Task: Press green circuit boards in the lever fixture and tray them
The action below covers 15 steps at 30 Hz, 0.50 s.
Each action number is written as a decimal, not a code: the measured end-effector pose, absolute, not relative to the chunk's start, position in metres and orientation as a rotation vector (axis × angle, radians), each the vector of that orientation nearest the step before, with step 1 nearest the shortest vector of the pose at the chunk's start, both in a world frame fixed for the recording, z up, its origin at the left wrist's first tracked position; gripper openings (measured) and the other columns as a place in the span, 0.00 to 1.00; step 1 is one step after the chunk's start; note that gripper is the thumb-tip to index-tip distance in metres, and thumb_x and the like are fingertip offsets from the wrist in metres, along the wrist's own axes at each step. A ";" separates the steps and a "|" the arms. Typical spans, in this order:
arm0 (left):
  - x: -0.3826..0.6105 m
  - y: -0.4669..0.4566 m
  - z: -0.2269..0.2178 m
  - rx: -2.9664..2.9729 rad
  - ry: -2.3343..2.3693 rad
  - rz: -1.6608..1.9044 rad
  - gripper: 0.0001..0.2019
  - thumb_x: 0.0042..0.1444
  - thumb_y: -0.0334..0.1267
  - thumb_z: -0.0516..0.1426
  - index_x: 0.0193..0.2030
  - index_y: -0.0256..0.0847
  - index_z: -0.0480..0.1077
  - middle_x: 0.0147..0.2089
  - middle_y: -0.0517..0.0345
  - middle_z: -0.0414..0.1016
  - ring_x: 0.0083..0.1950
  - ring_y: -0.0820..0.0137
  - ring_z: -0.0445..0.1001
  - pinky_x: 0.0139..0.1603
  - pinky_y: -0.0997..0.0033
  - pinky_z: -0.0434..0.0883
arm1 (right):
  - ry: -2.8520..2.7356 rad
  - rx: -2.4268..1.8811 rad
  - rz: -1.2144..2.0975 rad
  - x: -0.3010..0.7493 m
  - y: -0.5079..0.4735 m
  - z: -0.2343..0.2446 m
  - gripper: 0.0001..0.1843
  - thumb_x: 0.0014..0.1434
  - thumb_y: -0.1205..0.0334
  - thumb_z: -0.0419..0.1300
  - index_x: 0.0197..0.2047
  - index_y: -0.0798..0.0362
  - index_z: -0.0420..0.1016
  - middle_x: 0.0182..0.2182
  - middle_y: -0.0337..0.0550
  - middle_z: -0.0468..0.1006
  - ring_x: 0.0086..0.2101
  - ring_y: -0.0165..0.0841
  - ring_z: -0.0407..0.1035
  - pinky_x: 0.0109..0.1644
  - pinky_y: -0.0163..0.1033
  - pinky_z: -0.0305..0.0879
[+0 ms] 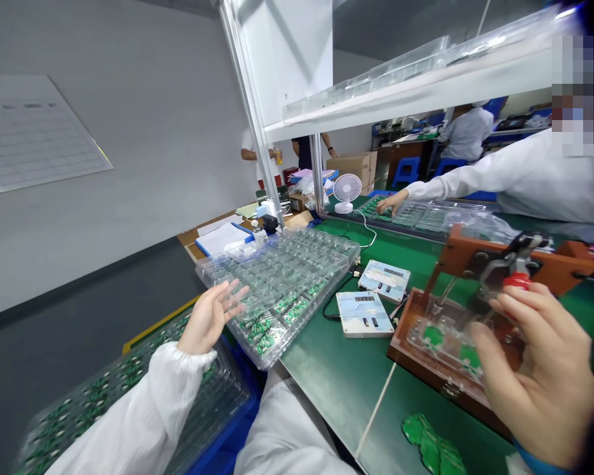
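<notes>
1. Two hands, white sleeves. Left hand [208, 318]: released, open, fingers spread, at the edge of a stacked clear plastic tray [282, 290] of green circuit boards; contact cannot be told.
2. Right hand [537, 376]: fingers [512, 305] curled against the red grip [517, 281] of a toggle clamp [499, 267], grasping it.
3. Wooden test fixture [410, 336]: under the clamp, holding a clear plate with green boards.
4. Two digital testers [363, 314]: on the green surface [327, 382], between tray and fixture.
5. Loose green boards [428, 443]: on the surface, near the fixture.
6. Co-worker's hand [390, 203]: resting on a far tray of boards [426, 216].
</notes>
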State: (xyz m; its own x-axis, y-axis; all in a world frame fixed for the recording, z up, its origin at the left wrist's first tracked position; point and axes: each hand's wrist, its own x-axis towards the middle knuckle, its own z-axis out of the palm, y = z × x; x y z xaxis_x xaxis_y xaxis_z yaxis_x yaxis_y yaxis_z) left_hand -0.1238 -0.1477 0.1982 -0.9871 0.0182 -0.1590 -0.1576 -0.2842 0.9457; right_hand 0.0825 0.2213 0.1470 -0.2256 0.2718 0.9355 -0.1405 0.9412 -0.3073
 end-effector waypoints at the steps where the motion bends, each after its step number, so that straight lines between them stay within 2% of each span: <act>1: -0.125 -0.146 0.199 -0.172 1.791 2.429 0.03 0.62 0.28 0.57 0.37 0.36 0.71 0.63 0.42 0.73 0.58 0.53 0.79 0.36 0.71 0.81 | -1.762 -0.094 0.377 0.083 0.220 0.148 0.28 0.60 0.66 0.66 0.63 0.44 0.73 0.58 0.49 0.75 0.62 0.52 0.68 0.68 0.59 0.64; 5: -0.129 -0.137 0.203 -0.070 1.749 2.518 0.05 0.61 0.25 0.56 0.38 0.34 0.73 0.64 0.41 0.73 0.59 0.54 0.78 0.35 0.74 0.81 | -1.771 -0.077 0.363 0.083 0.218 0.151 0.31 0.60 0.67 0.65 0.66 0.43 0.70 0.59 0.47 0.74 0.63 0.51 0.66 0.69 0.57 0.63; 9: -0.135 -0.128 0.207 0.071 1.706 2.621 0.05 0.61 0.25 0.56 0.35 0.34 0.71 0.63 0.42 0.74 0.59 0.53 0.78 0.34 0.75 0.81 | -1.764 -0.065 0.356 0.083 0.218 0.150 0.32 0.60 0.68 0.66 0.66 0.43 0.70 0.60 0.47 0.74 0.64 0.50 0.66 0.70 0.56 0.63; 15: -0.140 -0.124 0.204 0.112 1.595 2.708 0.04 0.59 0.26 0.58 0.33 0.36 0.70 0.61 0.45 0.76 0.62 0.52 0.76 0.39 0.75 0.82 | -1.788 -0.074 0.360 0.083 0.217 0.151 0.28 0.63 0.68 0.63 0.66 0.44 0.69 0.59 0.49 0.74 0.64 0.52 0.66 0.69 0.62 0.62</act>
State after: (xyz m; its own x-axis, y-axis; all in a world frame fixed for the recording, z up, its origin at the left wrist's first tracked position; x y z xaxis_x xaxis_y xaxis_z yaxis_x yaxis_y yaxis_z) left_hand -0.1397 -0.1244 0.2044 -0.9975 0.0336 0.0629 0.0387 -0.4857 0.8732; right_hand 0.0835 0.2174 0.1509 -0.2494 0.2404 0.9381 -0.1413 0.9493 -0.2809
